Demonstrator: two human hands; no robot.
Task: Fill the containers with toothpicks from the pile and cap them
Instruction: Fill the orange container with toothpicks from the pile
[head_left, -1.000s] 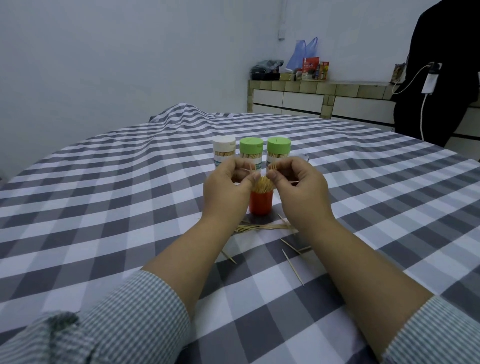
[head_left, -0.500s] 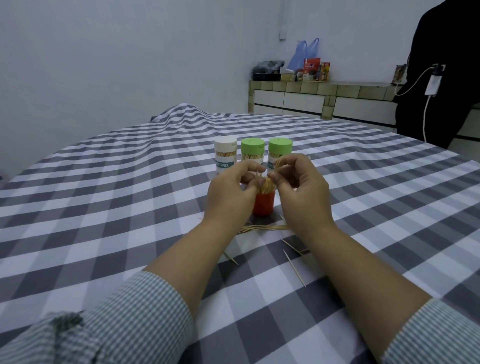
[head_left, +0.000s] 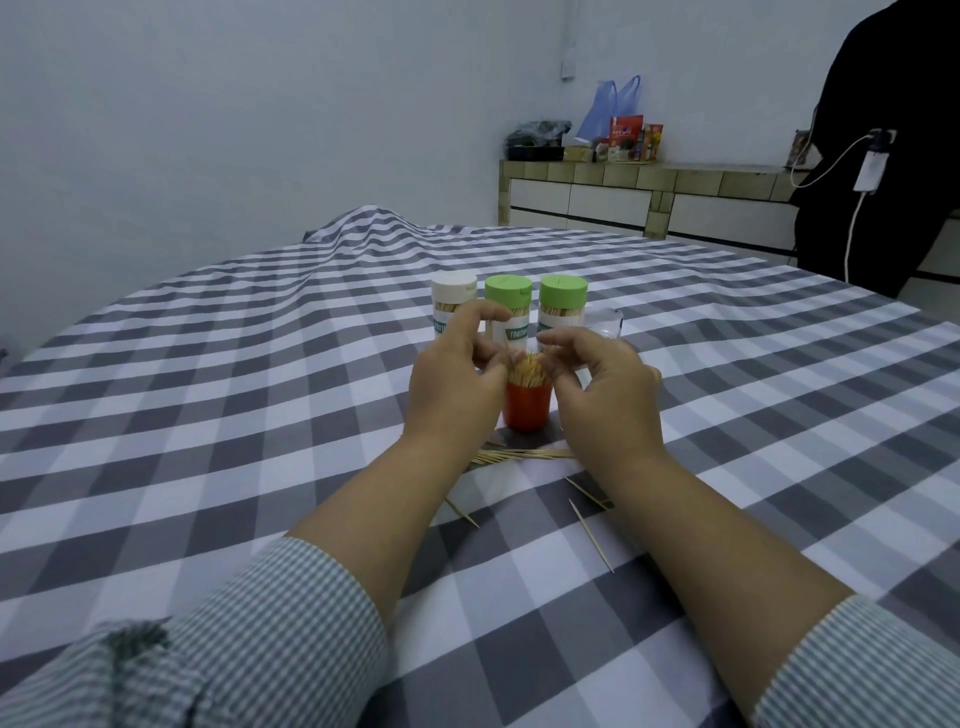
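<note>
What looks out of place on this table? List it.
Loose toothpicks lie scattered on the checked tablecloth near the red container, a few strays lying closer to the person. The red container is uncapped and packed full, while three capped containers stand behind it. Nothing looks damaged.

Plain pale wall (head_left: 208, 130) behind, checked grey-white tablecloth (head_left: 208, 415) over the table, tiled counter (head_left: 649, 192) at back right with plastic bags (head_left: 608, 104) and boxes (head_left: 626, 136), dim flat light.
</note>
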